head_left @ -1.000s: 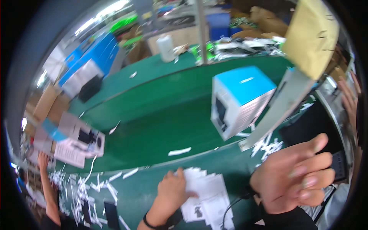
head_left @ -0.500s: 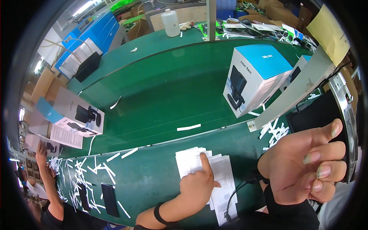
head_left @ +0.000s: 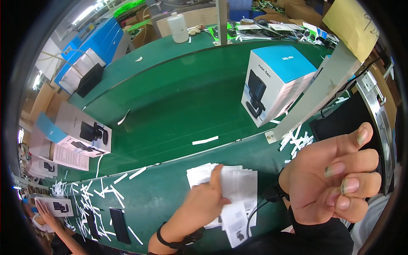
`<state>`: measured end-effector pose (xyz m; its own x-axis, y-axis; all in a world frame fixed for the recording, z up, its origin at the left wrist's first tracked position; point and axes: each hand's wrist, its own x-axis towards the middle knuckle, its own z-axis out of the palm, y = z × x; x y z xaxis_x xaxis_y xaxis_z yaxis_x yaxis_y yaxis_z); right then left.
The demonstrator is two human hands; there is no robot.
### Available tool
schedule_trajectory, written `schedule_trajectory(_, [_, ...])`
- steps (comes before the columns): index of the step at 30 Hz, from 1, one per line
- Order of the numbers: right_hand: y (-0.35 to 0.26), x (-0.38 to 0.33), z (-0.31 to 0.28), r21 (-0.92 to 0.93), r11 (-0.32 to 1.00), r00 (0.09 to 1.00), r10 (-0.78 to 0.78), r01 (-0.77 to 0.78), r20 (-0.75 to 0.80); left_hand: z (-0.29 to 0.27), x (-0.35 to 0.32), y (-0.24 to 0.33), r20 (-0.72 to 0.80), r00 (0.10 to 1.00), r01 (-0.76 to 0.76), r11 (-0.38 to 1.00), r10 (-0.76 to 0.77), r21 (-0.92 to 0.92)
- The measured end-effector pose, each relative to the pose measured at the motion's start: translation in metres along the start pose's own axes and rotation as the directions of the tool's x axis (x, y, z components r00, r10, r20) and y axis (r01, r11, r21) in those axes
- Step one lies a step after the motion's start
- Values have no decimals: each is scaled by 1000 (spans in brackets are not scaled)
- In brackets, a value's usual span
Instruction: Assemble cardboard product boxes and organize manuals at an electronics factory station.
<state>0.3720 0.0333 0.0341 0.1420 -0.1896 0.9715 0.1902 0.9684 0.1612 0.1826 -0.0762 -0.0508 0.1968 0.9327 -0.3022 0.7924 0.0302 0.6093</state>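
My left hand (head_left: 203,202) lies on a loose pile of white printed leaflets (head_left: 244,185). Its index finger stretches forward over the pile, the thumb points right, and the other fingers bend underneath, partly hidden. Beside the thumb, one leaflet (head_left: 236,227) sticks out toward me at a slant. My right hand (head_left: 333,178) is raised palm up right of the pile, touching nothing visible. Its fingers are loosely bent and apart. A black cable (head_left: 257,208) runs from the black band at my right wrist down over the leaflets.
White microphone boxes with blue tops stand at right (head_left: 272,87) and left (head_left: 80,131) on the green bench. Paper strips (head_left: 114,191) and dark flat slabs (head_left: 120,225) lie at left. A metal post (head_left: 314,93) rises at right. A co-worker's hand (head_left: 47,216) rests on a box (head_left: 61,207).
My left hand has shifted slightly left and back over the leaflets, which now lie more spread. My right hand stays raised. The co-worker's hand has come down onto a box.
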Motion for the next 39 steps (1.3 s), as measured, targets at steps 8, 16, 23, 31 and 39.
schedule_trajectory(8, [-1, -5, -9, -1, 1000, 983, 13, -13, 181, -48, -7, -32, 24, 988, 150, 989, -150, -9])
schedule_trajectory(16, [-8, -3, 14, 17, 997, 980, 69, -74, 185, -36, -10, -20, -78, 971, 237, 937, -225, 255])
schedule_trajectory(23, [-24, -11, 26, -279, 837, 14, 323, -471, 946, -35, -28, -57, -13, 965, 251, 916, -260, 311])
schedule_trajectory(31, [-51, -110, -35, -564, 744, -304, 478, -359, 824, -79, -40, -33, -278, 954, -200, 930, 113, -309])
schedule_trajectory(39, [-35, -78, -36, -709, 526, -470, 531, -470, 705, -10, 13, -75, -429, 878, -119, 965, 211, 233])
